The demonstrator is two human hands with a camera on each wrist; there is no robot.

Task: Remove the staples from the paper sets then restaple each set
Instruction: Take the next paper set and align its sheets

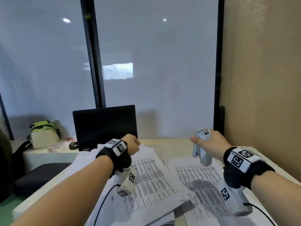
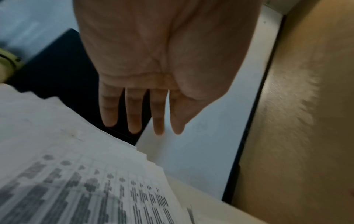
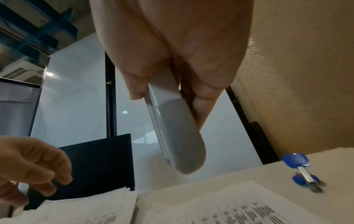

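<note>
Two printed paper stacks lie on the table, a left stack (image 1: 146,176) and a right stack (image 1: 200,185). My left hand (image 1: 135,144) hovers over the far top edge of the left stack (image 2: 76,174), its fingers (image 2: 134,110) relaxed and holding nothing. My right hand (image 1: 210,141) grips a grey stapler (image 1: 202,154) upright above the far edge of the right stack. In the right wrist view the stapler (image 3: 178,136) points down from my right hand (image 3: 201,75). A blue staple remover (image 3: 304,171) lies on the table to the right of the papers (image 3: 229,204).
A black laptop (image 1: 104,126) stands open behind the left stack. A green and white bag (image 1: 44,132) sits on a low shelf at the left, with a dark cushion (image 1: 39,176) below it. A beige wall (image 1: 260,79) bounds the table on the right.
</note>
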